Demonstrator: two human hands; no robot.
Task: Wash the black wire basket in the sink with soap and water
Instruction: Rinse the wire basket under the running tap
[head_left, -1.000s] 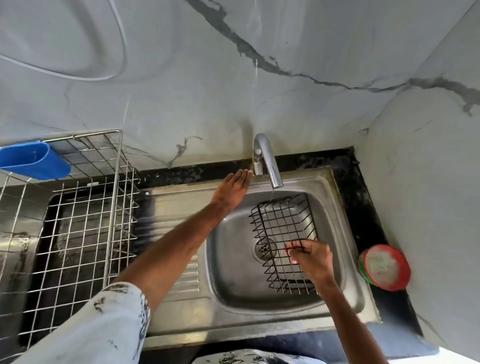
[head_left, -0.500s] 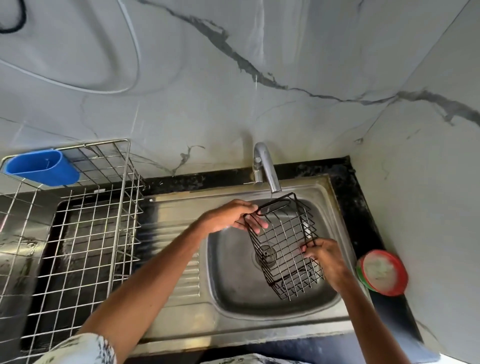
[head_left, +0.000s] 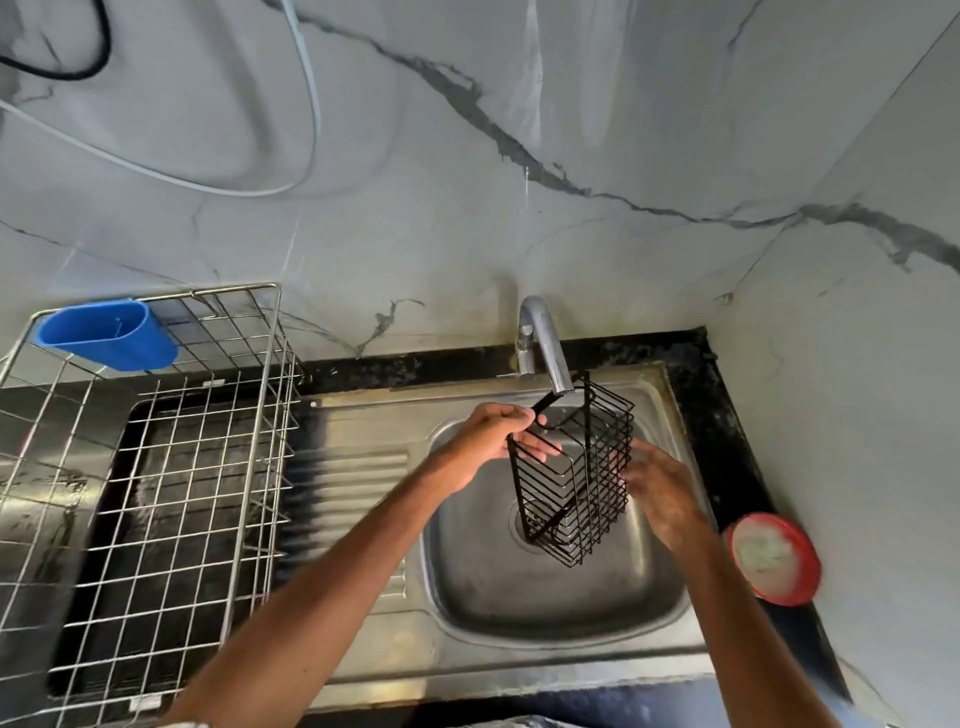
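The black wire basket (head_left: 576, 478) hangs tilted on end above the steel sink bowl (head_left: 550, 587), its top close under the tap spout (head_left: 550, 353). My left hand (head_left: 498, 436) grips the basket's upper left rim and handle wire. My right hand (head_left: 660, 488) lies against the basket's right side with fingers extended, slightly blurred. No running water shows clearly under the spout.
A red round soap tub (head_left: 774, 558) sits on the black counter right of the sink. A steel wire dish rack (head_left: 156, 467) with a blue plastic cup holder (head_left: 109, 338) stands on the left over the drainboard. Marble walls close the back and right.
The basket has been lifted from the sink bottom and turned up on end. My left hand left the tap and took the basket's rim; my right hand slid to its right side.
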